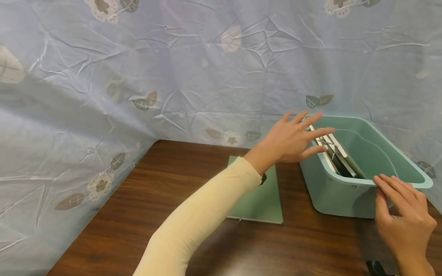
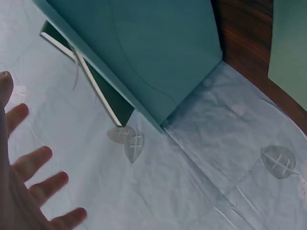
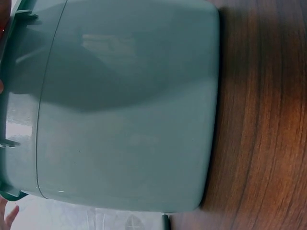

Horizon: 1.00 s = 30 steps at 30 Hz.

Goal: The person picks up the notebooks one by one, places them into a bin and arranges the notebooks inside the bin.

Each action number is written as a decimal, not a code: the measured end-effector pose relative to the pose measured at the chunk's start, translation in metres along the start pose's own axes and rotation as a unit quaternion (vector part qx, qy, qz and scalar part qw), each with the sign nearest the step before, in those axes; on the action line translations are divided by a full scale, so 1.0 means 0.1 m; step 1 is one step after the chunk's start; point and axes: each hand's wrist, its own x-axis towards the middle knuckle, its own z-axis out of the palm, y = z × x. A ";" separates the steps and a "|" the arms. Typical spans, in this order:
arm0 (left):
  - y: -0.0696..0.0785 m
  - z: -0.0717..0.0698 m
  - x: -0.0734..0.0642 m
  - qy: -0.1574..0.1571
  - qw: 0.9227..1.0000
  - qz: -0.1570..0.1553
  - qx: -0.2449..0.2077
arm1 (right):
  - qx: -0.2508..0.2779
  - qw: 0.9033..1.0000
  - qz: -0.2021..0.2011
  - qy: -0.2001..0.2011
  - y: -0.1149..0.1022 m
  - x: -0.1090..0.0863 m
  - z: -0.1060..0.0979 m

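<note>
A blue-green plastic bin [image 1: 345, 199] stands at the right of the table. Several thin notebooks [image 1: 336, 149] lean together inside it, along its left wall. My left hand [image 1: 293, 138] hovers over the bin's left rim, fingers spread, holding nothing; its spread fingers also show in the left wrist view. There, a dark green notebook [image 2: 108, 96] with pale page edges and a ribbon sticks up past the rim. My right hand [image 1: 404, 211] grips the bin's front rim, fingers on top and thumb lower outside. A pale green notebook [image 1: 259, 203] lies flat, partly behind my left forearm.
The dark wooden table [image 1: 114, 230] extends left of the flat notebook. Behind and to the left hangs a wrinkled grey-blue cloth [image 1: 207, 76] with leaf and flower prints. The bin's back rim is close to this cloth. A dark strap [image 1: 374, 268] shows near my right wrist.
</note>
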 end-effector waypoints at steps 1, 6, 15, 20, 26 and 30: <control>0.00 0.00 0.00 -0.005 1.000 -0.008 -0.009 | 0.002 1.000 0.000 0.001 0.00 0.00 0.00; 0.00 0.00 -0.04 -0.014 0.997 -0.045 -0.063 | 0.005 1.000 0.000 0.007 -0.03 0.02 0.00; -0.02 0.08 -0.12 -0.039 0.986 -0.135 -0.088 | 0.007 1.000 0.002 0.017 -0.09 0.03 0.00; -0.05 0.14 -0.20 -0.048 0.980 -0.160 -0.108 | 0.009 1.000 0.003 0.017 -0.09 0.03 -0.01; -0.10 0.18 -0.36 -0.043 0.976 -0.165 -0.135 | 0.007 1.000 0.002 0.016 -0.10 0.03 -0.01; -0.13 0.21 -0.47 -0.039 0.975 -0.166 -0.145 | 0.010 1.000 0.000 0.022 -0.12 0.04 0.00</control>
